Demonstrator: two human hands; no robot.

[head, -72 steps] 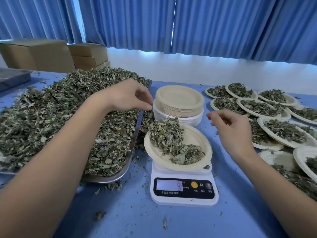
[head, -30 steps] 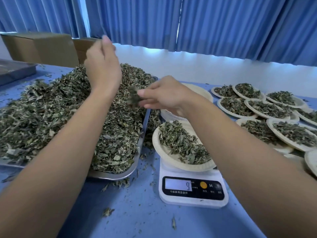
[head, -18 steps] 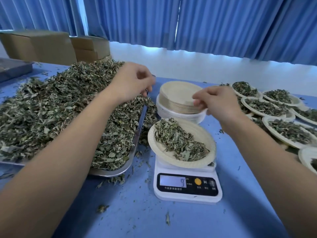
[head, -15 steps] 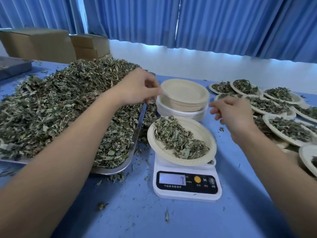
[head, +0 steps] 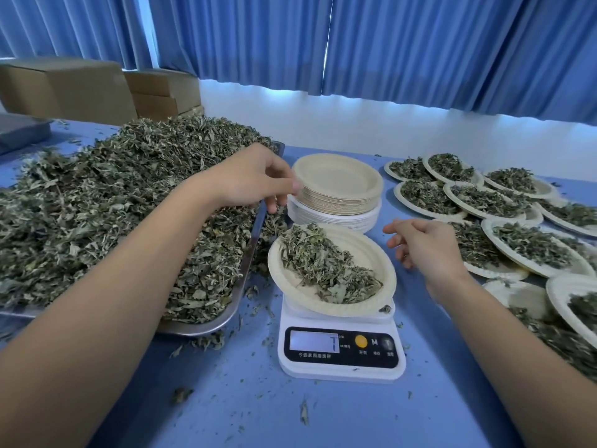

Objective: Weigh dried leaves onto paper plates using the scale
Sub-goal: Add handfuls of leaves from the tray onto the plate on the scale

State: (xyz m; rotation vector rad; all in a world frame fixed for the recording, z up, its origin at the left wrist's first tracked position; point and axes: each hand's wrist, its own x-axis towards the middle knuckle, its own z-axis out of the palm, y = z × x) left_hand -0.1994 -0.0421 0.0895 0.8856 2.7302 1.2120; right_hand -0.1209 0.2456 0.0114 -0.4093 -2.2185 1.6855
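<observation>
1. Head view. My landmark is the scale: white, on the blue worktop, front centre. I read the display as a single 7.
2. A paper plate sits on the scale's platform. Dried leaves lie on it in a band from far-left to near-right, and the plate's right part is bare.
3. Left hand: behind and left of the scale, above the right rim of the metal tray. Its fingers bend down toward loose leaves at that rim, and the thumb points at the plate stack. I can't tell whether the grip is pinching anything.
4. Right hand: just right of the scale's plate and not touching it. Its fingers are loosely curled, the grip slack and holding nothing.
5. The tray is left of the scale, with its near-right corner close to it, and carries a big leaf heap.
6. The stack of empty plates is directly behind the scale, tan ones on white ones.
7. Filled plates are right of the scale in overlapping rows, each with leaves on it.
8. Leaf crumbs are scattered on the worktop in front of and left of the scale.
9. Cardboard boxes are far behind and left of the scale, past the tray, and blue curtains run across the back.
</observation>
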